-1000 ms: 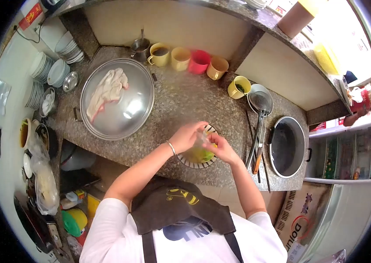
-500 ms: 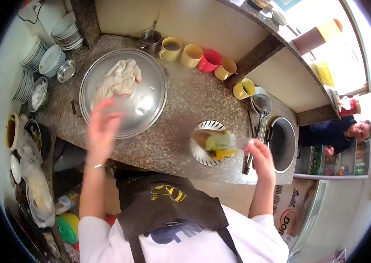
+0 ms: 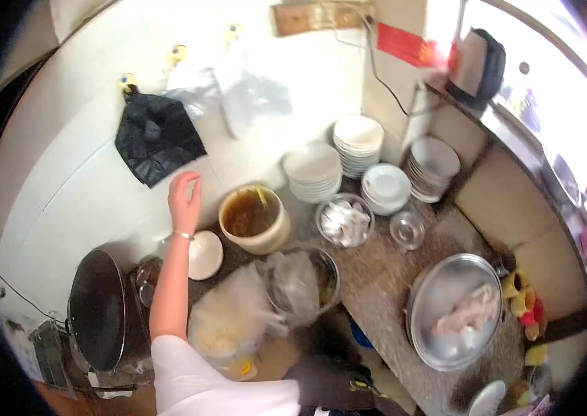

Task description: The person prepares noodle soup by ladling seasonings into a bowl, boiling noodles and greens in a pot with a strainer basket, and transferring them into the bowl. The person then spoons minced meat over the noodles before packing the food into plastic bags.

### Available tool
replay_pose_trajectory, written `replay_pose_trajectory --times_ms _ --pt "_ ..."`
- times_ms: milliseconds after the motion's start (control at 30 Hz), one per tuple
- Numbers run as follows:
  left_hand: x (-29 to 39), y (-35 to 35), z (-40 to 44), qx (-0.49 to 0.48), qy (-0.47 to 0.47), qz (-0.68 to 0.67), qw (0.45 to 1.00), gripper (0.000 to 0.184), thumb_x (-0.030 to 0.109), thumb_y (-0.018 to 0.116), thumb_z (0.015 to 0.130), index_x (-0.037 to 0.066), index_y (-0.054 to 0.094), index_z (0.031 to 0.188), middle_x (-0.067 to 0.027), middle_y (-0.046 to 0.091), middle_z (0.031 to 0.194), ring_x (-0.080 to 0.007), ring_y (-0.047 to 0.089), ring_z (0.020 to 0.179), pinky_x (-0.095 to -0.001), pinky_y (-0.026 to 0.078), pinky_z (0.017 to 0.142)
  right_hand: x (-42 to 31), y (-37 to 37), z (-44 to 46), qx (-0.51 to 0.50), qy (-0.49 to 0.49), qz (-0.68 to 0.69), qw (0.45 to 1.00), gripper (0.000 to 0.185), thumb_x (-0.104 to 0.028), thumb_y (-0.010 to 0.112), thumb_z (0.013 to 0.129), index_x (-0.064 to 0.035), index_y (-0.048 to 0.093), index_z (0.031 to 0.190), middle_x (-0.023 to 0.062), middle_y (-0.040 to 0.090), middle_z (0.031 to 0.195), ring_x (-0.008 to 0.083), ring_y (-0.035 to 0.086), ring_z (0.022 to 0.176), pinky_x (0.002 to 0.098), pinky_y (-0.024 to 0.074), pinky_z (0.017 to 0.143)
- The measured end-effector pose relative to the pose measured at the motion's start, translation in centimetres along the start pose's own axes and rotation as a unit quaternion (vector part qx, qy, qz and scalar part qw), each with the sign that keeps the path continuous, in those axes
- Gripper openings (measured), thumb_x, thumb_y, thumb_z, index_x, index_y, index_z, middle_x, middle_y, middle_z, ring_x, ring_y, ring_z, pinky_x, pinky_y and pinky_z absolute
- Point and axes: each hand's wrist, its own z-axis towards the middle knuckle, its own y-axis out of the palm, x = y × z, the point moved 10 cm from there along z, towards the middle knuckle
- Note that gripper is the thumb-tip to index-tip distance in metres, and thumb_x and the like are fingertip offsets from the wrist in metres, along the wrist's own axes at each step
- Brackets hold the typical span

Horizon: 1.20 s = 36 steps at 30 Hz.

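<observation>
My left hand point(image 3: 184, 200) is raised in front of the white wall, its fingers loosely curved and nothing visible in them. Just above and to its left, a black plastic bag point(image 3: 158, 139) hangs from a hook. Clear plastic bags point(image 3: 252, 90) hang farther right. Below the hand are a white bowl point(image 3: 205, 255) and a cream pot point(image 3: 255, 239) of brown liquid with a green-yellow handle in it. My right hand is out of view. A blurred white dish point(image 3: 487, 399) shows at the bottom edge; what supports it is hidden.
A dark wok point(image 3: 99, 308) stands at the left. Stacked bowls point(image 3: 313, 170) and a bowl of white pieces point(image 3: 344, 220) line the back. A large metal lid point(image 3: 454, 312) with a cloth point(image 3: 472, 310) on it lies on the right counter point(image 3: 383, 277). A filled plastic bag point(image 3: 228, 329) sits below my forearm.
The view has swung left toward the wall. My left hand has moved from beside the lid to near the black bag. My right hand, earlier holding something with green and yellow food, has left view.
</observation>
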Motion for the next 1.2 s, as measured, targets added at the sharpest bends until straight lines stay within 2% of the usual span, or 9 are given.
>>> replay_pose_trajectory --times_ms 167,200,233,267,367,467,733,867,1200 --pt "-10.5 0.1 7.1 -0.01 0.029 0.346 0.938 0.033 0.014 0.065 0.069 0.011 0.059 0.101 -0.0083 0.057 0.101 -0.0265 0.052 0.093 -0.0398 0.041 0.082 -1.4 -3.4 0.6 0.048 -0.033 0.012 0.998 0.034 -0.017 0.045 0.086 0.0017 0.051 0.114 0.0121 0.052 0.113 0.0205 0.048 0.105 0.0333 0.0349 0.094" --pt "-14.3 1.1 7.4 -0.07 -0.036 0.252 0.965 0.037 0.017 0.064 0.071 0.009 0.057 0.107 -0.0086 0.055 0.109 -0.0255 0.049 0.103 -0.0385 0.04 0.086 -1.2 -4.0 1.2 0.036 -0.038 0.021 0.998 0.034 -0.017 0.045 0.086 0.002 0.05 0.115 0.0129 0.052 0.115 0.0211 0.048 0.107 0.0339 0.0344 0.095" --pt "-24.6 3.9 7.2 -0.085 -0.038 -0.121 0.988 0.038 0.018 0.061 0.077 0.003 0.054 0.111 -0.0096 0.053 0.114 -0.0241 0.045 0.11 -0.0369 0.038 0.092 -0.6 -4.4 2.3 0.02 -0.04 0.029 0.999 0.035 -0.017 0.044 0.087 0.0024 0.05 0.115 0.0137 0.051 0.116 0.0217 0.048 0.109 0.0344 0.034 0.097" --pt "-27.6 6.5 7.5 -0.123 -0.051 -0.096 0.987 0.038 0.018 0.06 0.077 0.003 0.054 0.111 -0.0095 0.053 0.114 -0.024 0.046 0.11 -0.0367 0.038 0.092 -0.5 -3.7 3.2 -0.001 -0.051 0.041 0.998 0.035 -0.016 0.043 0.087 0.0028 0.049 0.116 0.0144 0.051 0.118 0.0223 0.047 0.111 0.0349 0.0335 0.098" --pt "-26.2 12.4 9.1 -0.139 -0.04 0.153 0.978 0.038 0.018 0.06 0.078 0.003 0.053 0.111 -0.0095 0.053 0.115 -0.0236 0.046 0.11 -0.0363 0.038 0.092 -5.0 0.5 -1.3 0.087 0.016 0.12 0.989 0.022 -0.011 0.056 0.082 0.0001 0.058 0.1 0.0005 0.06 0.079 0.0062 0.055 0.066 0.0155 0.0435 0.056" --pt "-22.2 14.9 9.1 -0.121 -0.053 0.183 0.974 0.038 0.018 0.059 0.078 0.002 0.053 0.112 -0.0095 0.053 0.115 -0.0233 0.046 0.11 -0.0359 0.038 0.092 -6.0 0.5 -3.0 0.089 0.016 0.109 0.99 0.019 -0.019 0.056 0.083 -0.0022 0.061 0.092 -0.0026 0.058 0.067 0.0043 0.051 0.058 0.0171 0.0383 0.051" --pt "0.0 10.6 3.8 0.053 -0.02 -0.03 0.998 0.037 0.019 0.057 0.08 0.002 0.051 0.113 -0.0093 0.052 0.116 -0.0224 0.047 0.109 -0.0348 0.037 0.092 -3.6 -2.8 -4.6 0.054 0.033 0.146 0.987 0.018 -0.014 0.051 0.084 -0.0011 0.059 0.093 -0.0014 0.057 0.069 0.005 0.05 0.062 0.0171 0.0372 0.057" --pt "17.4 12.6 -5.6 -0.042 -0.027 -0.307 0.95 0.037 0.019 0.055 0.081 0.002 0.051 0.114 -0.0093 0.052 0.116 -0.0219 0.047 0.108 -0.0343 0.037 0.093 -2.3 -4.5 -5.5 -0.005 0.04 0.141 0.989 0.021 -0.017 0.054 0.083 0.0004 0.057 0.095 0.0004 0.057 0.07 0.0061 0.049 0.063 0.0181 0.0356 0.057" --pt "68.9 11.6 -38.1 -0.616 -0.07 -0.675 0.4 0.037 0.019 0.053 0.083 0.001 0.049 0.116 -0.0091 0.051 0.117 -0.0208 0.048 0.107 -0.0329 0.037 0.093 2.3 -8.5 -7.7 -0.155 0.055 0.187 0.969 0.016 -0.018 0.054 0.085 -0.0037 0.056 0.092 0.0061 0.061 0.087 0.0117 0.056 0.084 0.0265 0.0426 0.078"
